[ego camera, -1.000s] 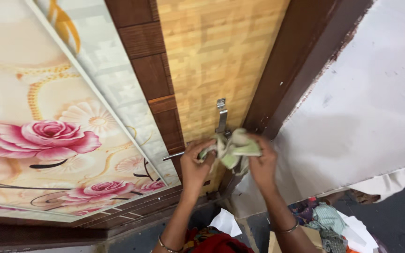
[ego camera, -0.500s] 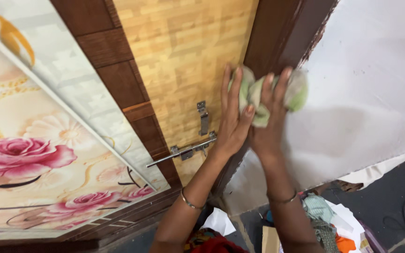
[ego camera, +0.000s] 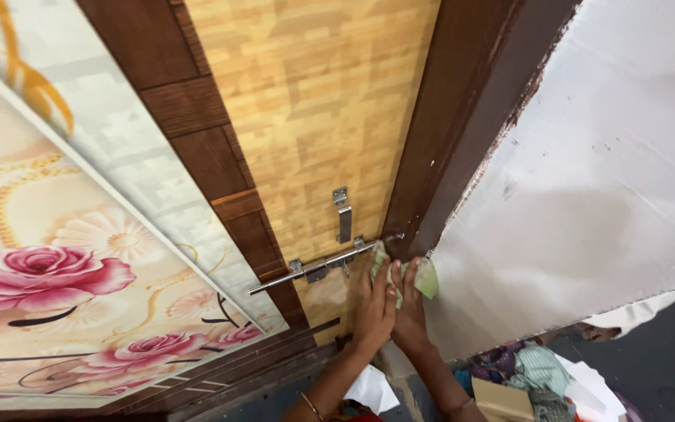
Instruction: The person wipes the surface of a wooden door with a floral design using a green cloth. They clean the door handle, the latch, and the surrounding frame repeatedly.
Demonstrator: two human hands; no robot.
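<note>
Home interior: wooden door with steel sliding bolt, rose-printed panel, whitewashed wall, heaped clothes and cardboard box on the floor.
</note>
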